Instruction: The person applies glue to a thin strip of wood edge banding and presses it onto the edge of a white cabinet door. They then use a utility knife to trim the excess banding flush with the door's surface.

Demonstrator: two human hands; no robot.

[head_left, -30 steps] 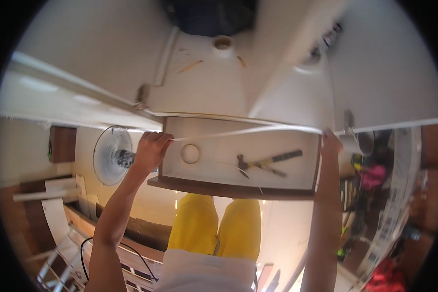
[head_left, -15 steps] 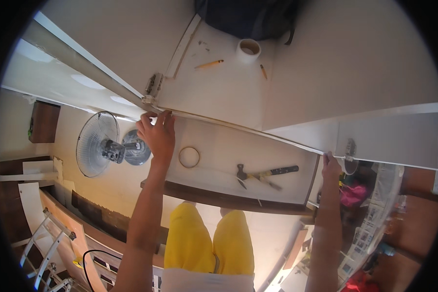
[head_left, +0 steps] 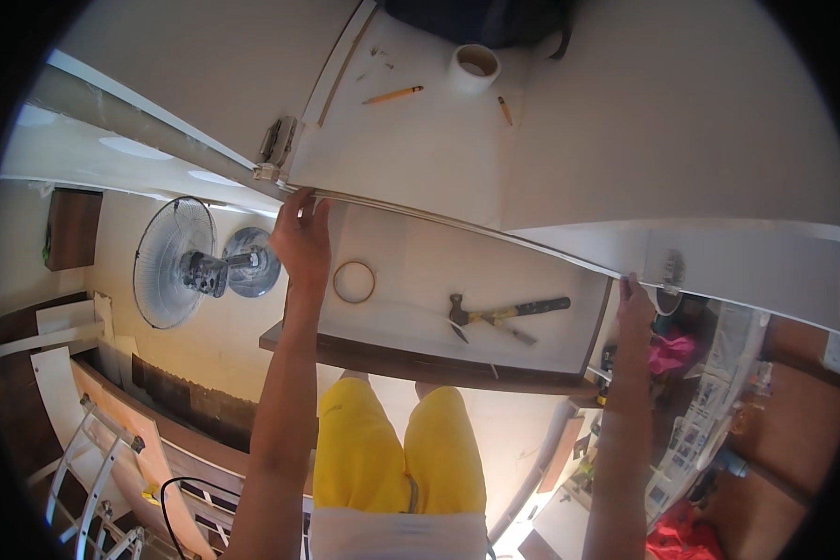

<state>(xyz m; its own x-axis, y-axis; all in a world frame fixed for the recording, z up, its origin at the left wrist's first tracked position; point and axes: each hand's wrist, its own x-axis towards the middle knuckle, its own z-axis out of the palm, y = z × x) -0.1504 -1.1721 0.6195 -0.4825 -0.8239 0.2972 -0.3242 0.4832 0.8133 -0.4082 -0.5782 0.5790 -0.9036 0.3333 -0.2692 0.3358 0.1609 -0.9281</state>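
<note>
A long thin strip point(head_left: 457, 222) runs along the front edge of the white cabinet point(head_left: 411, 154). My left hand point(head_left: 302, 238) pinches its left end, just below a metal hinge point(head_left: 276, 145). At the other end, the fingers of my right hand point(head_left: 636, 303) close on the strip near a second hinge point(head_left: 672, 269). Below, on a pale surface with a dark front edge, lie a hammer point(head_left: 535, 307), a slim tool point(head_left: 511, 329) partly under it, and a thin ring like a nearly used-up tape roll point(head_left: 374, 280).
Inside the cabinet are a white tape roll point(head_left: 465, 80), a pencil point(head_left: 394, 94), a shorter pencil point(head_left: 505, 110) and a dark bag point(head_left: 481, 21). A standing fan point(head_left: 175, 263) is at the left, with a metal ladder point(head_left: 93, 490) lower left. Pink cloth point(head_left: 670, 353) shows at the right.
Both hands keep their places on the strip; the left fingers have shifted slightly along the edge. The whole scene sits a little higher and further left as my view has tilted.
</note>
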